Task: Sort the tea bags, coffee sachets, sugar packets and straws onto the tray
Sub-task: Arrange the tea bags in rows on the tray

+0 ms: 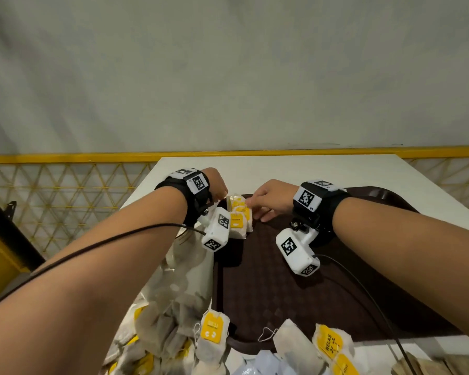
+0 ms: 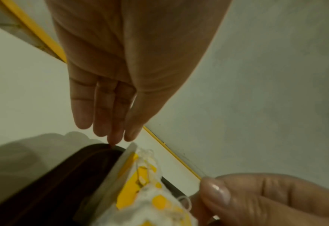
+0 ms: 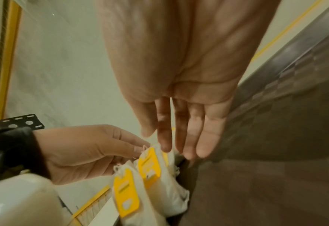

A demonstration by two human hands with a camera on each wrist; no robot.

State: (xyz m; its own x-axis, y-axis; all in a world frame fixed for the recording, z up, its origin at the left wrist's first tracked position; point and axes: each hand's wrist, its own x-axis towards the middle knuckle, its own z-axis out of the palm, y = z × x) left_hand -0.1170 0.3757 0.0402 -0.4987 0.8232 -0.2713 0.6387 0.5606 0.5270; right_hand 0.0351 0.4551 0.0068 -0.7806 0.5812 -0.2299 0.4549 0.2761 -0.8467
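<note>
A: Head view first. Both hands meet at the far left corner of the brown tray (image 1: 295, 299), over a small row of tea bags (image 1: 240, 219) with yellow tags.

B: Is the left hand (image 1: 218, 185) holding one?

A: Its own wrist view shows the fingers (image 2: 101, 107) straight and pointing down at the tray rim (image 2: 94, 147), released, nothing in them. The row of tea bags sits just beside those fingertips.

B: And the right hand (image 1: 272, 197)?

A: Also released. From its wrist, the fingers (image 3: 198, 130) are extended, tips at the top edge of the row (image 3: 155, 171). The bags stand on edge, leaning together, inside the tray corner.

B: Where are the other bags?

A: A loose heap of tea bags (image 1: 173, 334) lies on the white table (image 1: 282, 169) at the near left of the tray, more spread along its near edge. One yellow tag (image 1: 332, 345) there reads RELAX. A few brown packets (image 1: 428, 365) show at the lower right, too cropped to identify
</note>
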